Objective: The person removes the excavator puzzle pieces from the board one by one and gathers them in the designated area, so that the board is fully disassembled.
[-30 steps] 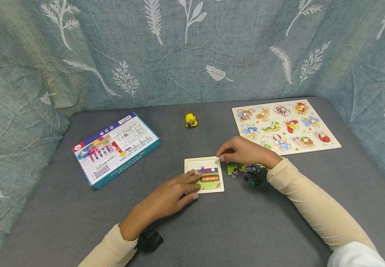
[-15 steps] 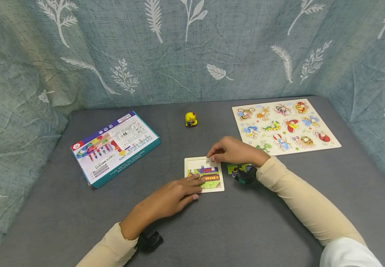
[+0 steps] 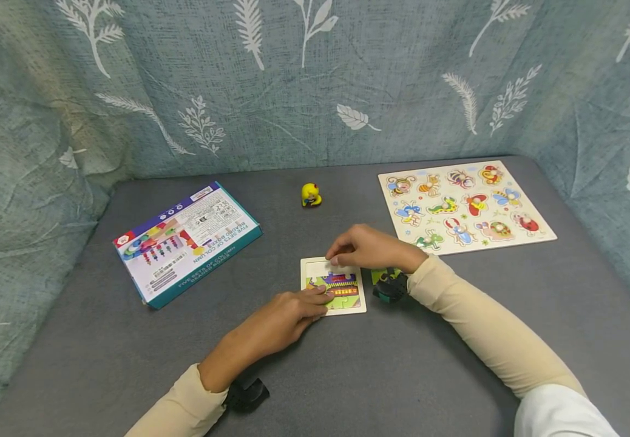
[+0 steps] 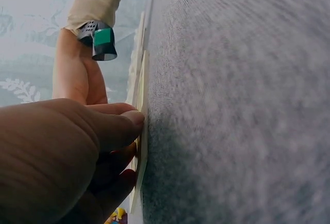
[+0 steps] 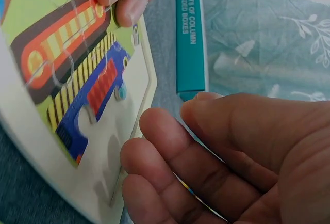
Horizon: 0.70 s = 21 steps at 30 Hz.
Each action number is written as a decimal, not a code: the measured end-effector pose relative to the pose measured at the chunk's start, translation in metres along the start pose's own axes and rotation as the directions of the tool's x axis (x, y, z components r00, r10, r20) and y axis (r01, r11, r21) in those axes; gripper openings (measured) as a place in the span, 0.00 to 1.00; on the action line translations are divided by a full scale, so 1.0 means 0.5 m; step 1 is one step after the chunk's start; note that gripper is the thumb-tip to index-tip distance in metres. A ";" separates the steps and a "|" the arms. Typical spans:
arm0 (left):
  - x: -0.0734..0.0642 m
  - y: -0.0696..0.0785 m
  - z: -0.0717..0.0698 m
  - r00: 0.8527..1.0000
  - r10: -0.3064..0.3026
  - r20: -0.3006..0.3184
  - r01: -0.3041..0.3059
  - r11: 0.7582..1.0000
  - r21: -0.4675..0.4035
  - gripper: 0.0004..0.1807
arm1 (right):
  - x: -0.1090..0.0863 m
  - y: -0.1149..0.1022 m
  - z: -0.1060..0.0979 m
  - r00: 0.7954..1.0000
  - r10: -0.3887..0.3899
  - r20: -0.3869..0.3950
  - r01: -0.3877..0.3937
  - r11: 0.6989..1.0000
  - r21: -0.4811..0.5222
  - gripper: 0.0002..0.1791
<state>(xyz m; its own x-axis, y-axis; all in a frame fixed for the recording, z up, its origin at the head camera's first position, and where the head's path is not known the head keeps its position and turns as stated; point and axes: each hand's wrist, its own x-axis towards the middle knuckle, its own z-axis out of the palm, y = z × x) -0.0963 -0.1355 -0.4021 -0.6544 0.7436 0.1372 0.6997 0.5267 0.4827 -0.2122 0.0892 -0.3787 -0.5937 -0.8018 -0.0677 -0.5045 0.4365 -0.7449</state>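
Observation:
A small square jigsaw puzzle board (image 3: 361, 303) with a pale wooden rim lies mid-table. Its near part shows a joined picture in purple, green and orange, and its far strip is bare. My left hand (image 3: 274, 318) holds the board's near left side, fingers on top and thumb against the edge. At the far rim is my right hand (image 3: 375, 247), fingers bent with a gap to the thumb and nothing seen between them; contact with the rim is unclear. Green and purple puzzle pieces (image 3: 379, 275) lie right of the board, partly hidden by the right wrist's black camera.
A teal and white bead box (image 3: 189, 243) lies at the left. A yellow toy figure (image 3: 311, 195) stands behind the board. At the back right lies a large insect peg puzzle (image 3: 440, 226). A leaf-print curtain (image 3: 315, 91) hangs behind the grey table (image 3: 359, 376).
My right hand has slid left along the board's far rim, covering fewer of the loose pieces. My left thumb has drawn in against the board's near edge.

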 end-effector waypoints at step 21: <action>0.004 0.005 0.003 1.000 -0.003 -0.029 0.003 1.000 0.013 0.11 | 0.027 -0.012 0.031 0.999 -0.020 0.039 0.016 0.995 0.101 0.09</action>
<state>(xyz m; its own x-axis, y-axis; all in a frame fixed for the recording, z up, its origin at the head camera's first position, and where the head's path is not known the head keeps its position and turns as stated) -0.0955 -0.1322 -0.4018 -0.6644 0.7298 0.1612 0.7013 0.5341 0.4721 -0.2075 0.0694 -0.3853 -0.5585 -0.8258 -0.0787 -0.4480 0.3801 -0.8092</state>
